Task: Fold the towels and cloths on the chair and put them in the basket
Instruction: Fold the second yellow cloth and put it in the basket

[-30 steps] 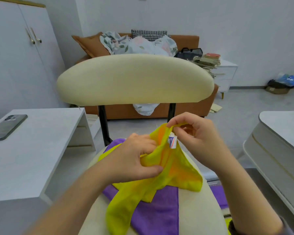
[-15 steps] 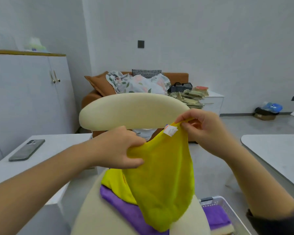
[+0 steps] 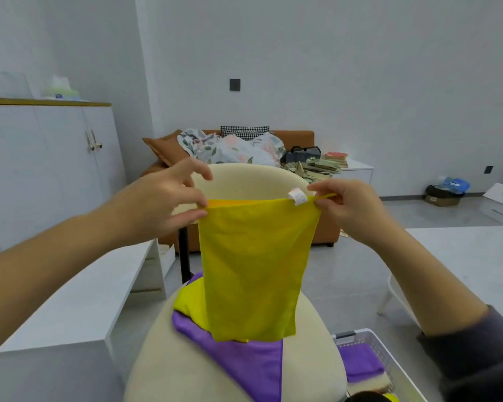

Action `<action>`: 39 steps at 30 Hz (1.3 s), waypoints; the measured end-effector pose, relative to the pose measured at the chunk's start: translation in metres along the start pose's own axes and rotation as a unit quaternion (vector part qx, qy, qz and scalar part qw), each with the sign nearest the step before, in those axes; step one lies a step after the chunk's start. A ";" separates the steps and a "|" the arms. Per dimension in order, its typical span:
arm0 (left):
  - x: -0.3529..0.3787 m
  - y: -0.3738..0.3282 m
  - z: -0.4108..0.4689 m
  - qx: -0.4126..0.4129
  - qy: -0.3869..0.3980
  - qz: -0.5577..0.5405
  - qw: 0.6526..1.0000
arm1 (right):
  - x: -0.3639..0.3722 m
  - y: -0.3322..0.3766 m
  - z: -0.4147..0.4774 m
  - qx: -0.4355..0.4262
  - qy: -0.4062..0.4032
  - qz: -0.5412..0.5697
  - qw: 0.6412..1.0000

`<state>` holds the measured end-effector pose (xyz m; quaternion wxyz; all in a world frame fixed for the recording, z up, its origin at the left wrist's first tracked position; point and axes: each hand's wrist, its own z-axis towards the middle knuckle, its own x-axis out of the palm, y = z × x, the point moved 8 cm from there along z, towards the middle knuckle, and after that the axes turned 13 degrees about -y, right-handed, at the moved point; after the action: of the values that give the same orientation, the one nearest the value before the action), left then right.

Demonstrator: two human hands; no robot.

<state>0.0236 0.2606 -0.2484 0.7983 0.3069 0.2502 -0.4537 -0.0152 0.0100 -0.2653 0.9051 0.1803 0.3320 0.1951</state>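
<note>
A yellow cloth (image 3: 253, 268) hangs flat in the air above the cream chair (image 3: 186, 367), stretched between both hands. My left hand (image 3: 169, 198) pinches its top left corner. My right hand (image 3: 349, 207) pinches the top right corner beside a small white label. Under it on the seat lie a purple cloth (image 3: 244, 361) and another yellow cloth (image 3: 188, 300). The white mesh basket (image 3: 389, 361) stands on the floor to the chair's right, holding a folded purple cloth (image 3: 360, 364) on a cream one.
A low white table (image 3: 79, 303) is at my left and a white round-cornered table (image 3: 471, 256) at my right. Behind the chair stand an orange sofa (image 3: 299, 137) with bedding, a book pile and a white cabinet (image 3: 41, 169).
Both hands lifted the yellow cloth off the seat and pulled apart, so it now hangs spread out flat instead of bunched. My view tilted upward.
</note>
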 end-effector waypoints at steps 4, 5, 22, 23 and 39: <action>0.001 0.008 -0.001 -0.075 0.009 -0.039 0.996 | -0.003 0.003 0.002 0.015 -0.010 0.011 1.000; 0.000 0.010 -0.001 -0.113 0.001 -0.060 0.992 | -0.006 0.006 0.002 0.016 -0.022 0.015 1.000; 0.047 0.035 -0.028 -0.572 -0.011 -0.361 0.737 | 0.018 -0.013 -0.011 0.232 0.025 0.231 0.945; 0.051 0.036 -0.030 -0.586 -0.015 -0.377 0.717 | 0.022 -0.016 -0.012 0.250 0.042 0.239 0.937; 0.083 0.072 -0.010 -0.528 -0.101 -0.297 0.789 | 0.056 -0.042 0.023 0.176 -0.044 0.155 0.971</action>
<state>0.1241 0.2490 -0.2925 0.6823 -0.2998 0.4480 -0.4938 0.0491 -0.0040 -0.2978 0.8314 0.3945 0.2890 0.2639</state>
